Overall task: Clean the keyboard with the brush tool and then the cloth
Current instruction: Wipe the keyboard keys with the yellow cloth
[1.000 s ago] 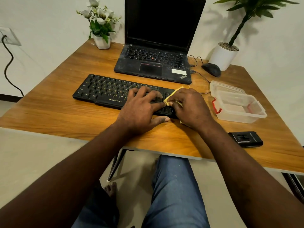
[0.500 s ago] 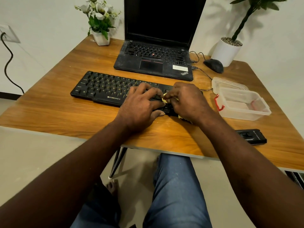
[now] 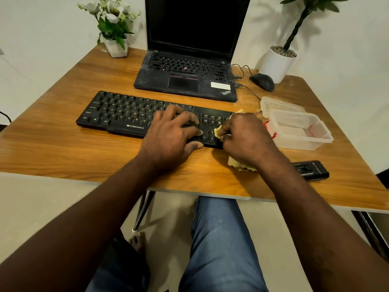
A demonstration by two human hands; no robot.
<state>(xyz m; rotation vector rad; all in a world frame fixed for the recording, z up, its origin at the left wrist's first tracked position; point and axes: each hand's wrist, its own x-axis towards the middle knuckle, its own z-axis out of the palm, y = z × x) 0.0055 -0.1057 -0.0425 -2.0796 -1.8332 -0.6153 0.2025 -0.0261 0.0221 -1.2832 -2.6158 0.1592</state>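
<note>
Now wiping with yellow cloth (image 3: 242, 165) at far right end of keyboard (image 3: 126, 114). Against a second ago: shifted rightward along the keys with right hand (image 3: 246, 140), uncovering the block of navigation and arrow keys between the two hands. Holds left hand (image 3: 172, 135) as before, fingers spread and fairly straight, pressing flat on the keys right of the middle, thumb at the front edge. Steadying, not grasping. Grips cloth bunched in curled right fingers: one yellow corner poking out at the fingertips on the keys, another showing behind the knuckles, a zigzag edge trailing from under the wrist onto the table (image 3: 63, 144).

Judged meaning: cloth stage well under way, brush stage presumably over, sweep nearing the last keys at the right end. Cannot tell about the left half, wiped or not.

Keyboard: lying crosswise on table in front of open laptop (image 3: 189, 76), slightly angled, right end near clear plastic container (image 3: 301, 131). Matte black, pale legends, brand lettering on front lip. No obvious crumbs; fine dust too small to judge.

Flat black object (image 3: 311, 170) on table beside right forearm. Possibly the brush tool, cannot confirm.
</note>
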